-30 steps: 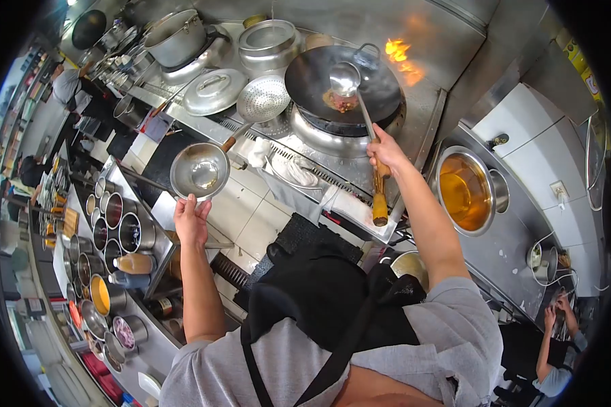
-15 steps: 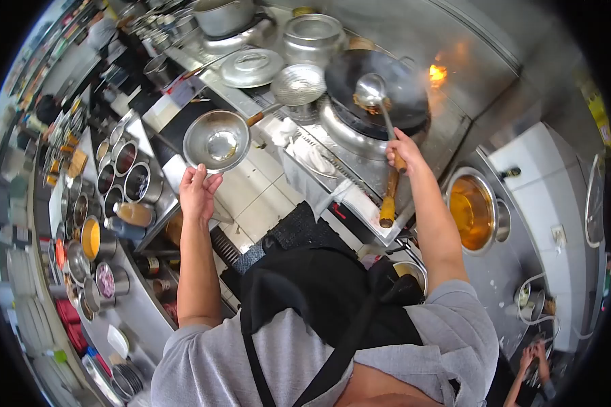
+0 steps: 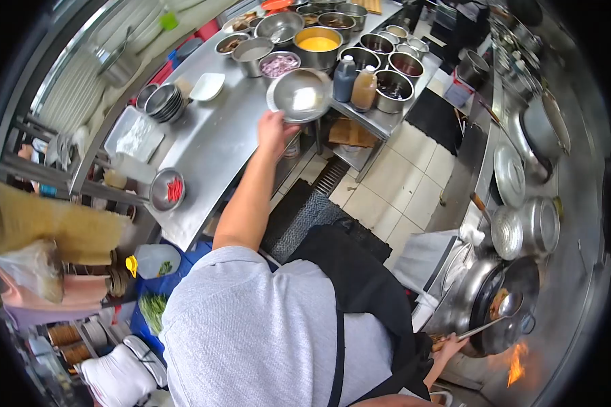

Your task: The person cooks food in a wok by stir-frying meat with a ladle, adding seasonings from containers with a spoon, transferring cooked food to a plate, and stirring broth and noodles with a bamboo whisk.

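Observation:
My left hand point(image 3: 274, 136) is closed on the near rim of a shiny metal bowl point(image 3: 293, 98), held out over the steel worktable. Close behind that bowl stand a pot of chopped purple onion point(image 3: 280, 65) and a pot of yellow liquid point(image 3: 319, 43). At the lower right, my right hand point(image 3: 449, 348) wraps round the handle of a ladle point(image 3: 485, 327). The ladle's head rests over brown food inside a dark wok point(image 3: 525, 277) on the stove. Part of the right forearm is hidden by my apron.
Flames point(image 3: 516, 364) rise beside the wok. Two sauce bottles point(image 3: 363, 89) stand at the worktable's corner. A white dish point(image 3: 207, 87) and a bowl of red strips point(image 3: 168, 190) sit along the steel worktable point(image 3: 214, 139). Tiled floor point(image 3: 394, 176) separates the table and stove.
My view and body have turned left toward the worktable. The bowl has swung from the aisle to over the table's edge. The ladle remains in my right hand at the wok.

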Action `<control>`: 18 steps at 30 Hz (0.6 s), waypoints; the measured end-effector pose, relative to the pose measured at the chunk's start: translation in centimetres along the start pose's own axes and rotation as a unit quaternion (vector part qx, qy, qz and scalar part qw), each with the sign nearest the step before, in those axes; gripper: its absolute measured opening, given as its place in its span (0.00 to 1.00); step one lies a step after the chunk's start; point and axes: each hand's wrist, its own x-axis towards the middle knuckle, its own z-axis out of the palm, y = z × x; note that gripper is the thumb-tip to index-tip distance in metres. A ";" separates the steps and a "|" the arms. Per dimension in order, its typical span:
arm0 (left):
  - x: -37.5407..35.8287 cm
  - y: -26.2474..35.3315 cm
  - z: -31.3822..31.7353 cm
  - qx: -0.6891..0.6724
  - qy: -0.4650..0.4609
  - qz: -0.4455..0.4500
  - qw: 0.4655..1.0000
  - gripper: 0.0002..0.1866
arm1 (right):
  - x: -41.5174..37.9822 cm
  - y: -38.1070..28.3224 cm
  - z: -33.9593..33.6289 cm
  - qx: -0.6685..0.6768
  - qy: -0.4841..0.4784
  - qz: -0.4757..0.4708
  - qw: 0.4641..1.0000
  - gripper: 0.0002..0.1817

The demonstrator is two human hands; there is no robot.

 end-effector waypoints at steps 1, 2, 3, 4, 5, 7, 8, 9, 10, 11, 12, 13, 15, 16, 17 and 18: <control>0.7 0.0 -3.6 0.004 0.056 0.006 0.998 0.09 | 1.4 2.2 -0.4 -0.005 -0.005 -0.005 1.000 0.40; 2.0 -1.2 -7.1 -0.004 0.124 0.014 0.992 0.10 | 4.5 6.1 -1.8 -0.016 0.000 -0.033 0.999 0.41; 3.4 -2.2 -11.3 -0.012 0.170 0.007 0.985 0.09 | 6.3 7.9 -2.5 -0.027 0.007 -0.064 0.998 0.41; 4.0 -2.6 -14.2 -0.026 0.201 0.017 0.979 0.08 | 5.5 6.7 -2.2 -0.027 0.011 -0.067 0.997 0.41; 4.8 -3.0 -17.1 -0.027 0.220 0.025 0.975 0.09 | 3.4 3.9 -1.3 0.002 -0.006 -0.013 1.000 0.42; 6.2 -3.8 -19.2 -0.082 0.301 0.055 0.948 0.13 | 0.4 -2.1 -0.2 0.023 -0.034 0.066 0.997 0.40; 6.7 -4.2 -19.3 -0.068 0.278 0.068 0.956 0.14 | -1.1 -4.1 0.7 0.057 0.000 0.072 0.996 0.38; 6.9 -4.8 -18.7 -0.053 0.246 0.077 0.965 0.16 | 1.0 -2.8 -0.6 0.081 -0.023 0.075 0.994 0.37; 6.9 -5.3 -17.0 -0.035 0.211 0.063 0.975 0.17 | 1.8 -2.3 -1.1 0.114 -0.010 0.084 0.990 0.36; 6.7 -5.6 -14.3 -0.016 0.164 0.043 0.985 0.18 | 1.6 -2.3 -0.8 0.121 0.015 0.079 0.989 0.35; 6.1 -6.0 -10.6 -0.020 0.111 0.000 0.994 0.20 | 2.0 -2.0 -0.6 0.211 0.050 0.140 0.966 0.29; 5.3 -7.0 -7.3 0.014 0.032 -0.028 0.999 0.21 | 0.9 -3.9 0.3 0.243 0.067 0.190 0.949 0.21; 3.4 -9.5 -0.2 0.080 -0.088 -0.081 0.990 0.20 | 2.8 -0.2 -1.9 0.264 0.003 0.112 0.958 0.20; 4.1 -12.2 1.7 0.088 -0.154 -0.117 0.977 0.20 | 0.8 -3.7 -0.3 0.232 0.103 0.118 0.960 0.25; 3.2 -14.2 4.1 0.139 -0.206 -0.134 0.959 0.19 | 0.9 -3.6 -1.3 0.250 0.051 0.105 0.961 0.32; 2.4 -15.7 7.3 0.189 -0.245 -0.138 0.941 0.19 | 0.6 -4.7 -1.0 0.221 0.048 0.117 0.967 0.40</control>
